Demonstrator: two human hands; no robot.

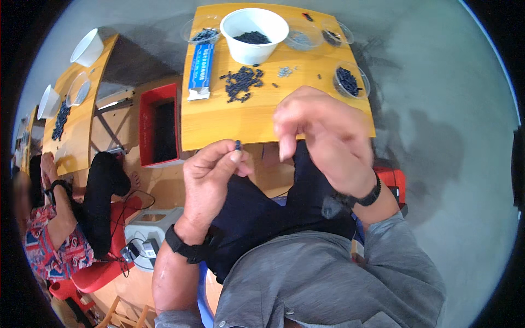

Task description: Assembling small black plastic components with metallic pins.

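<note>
Mid-frame, your left hand (206,172) pinches a small dark piece (238,145) between its fingers; slack pressure could drop it off the surface (219,124). Your right hand (331,128) is blurred, finger state unclear.

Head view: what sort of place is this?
Probably a small-parts workroom: small black pieces heaped on a yellow table, a white tub of dark parts, and another person seated at a second table.

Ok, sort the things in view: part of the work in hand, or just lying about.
Seemingly part of the work:
small dark piece in the left hand
loose dark pieces
silvery bits
white tub

Seemingly just about:
red crate
power adapter
blue box, use unclear
</note>
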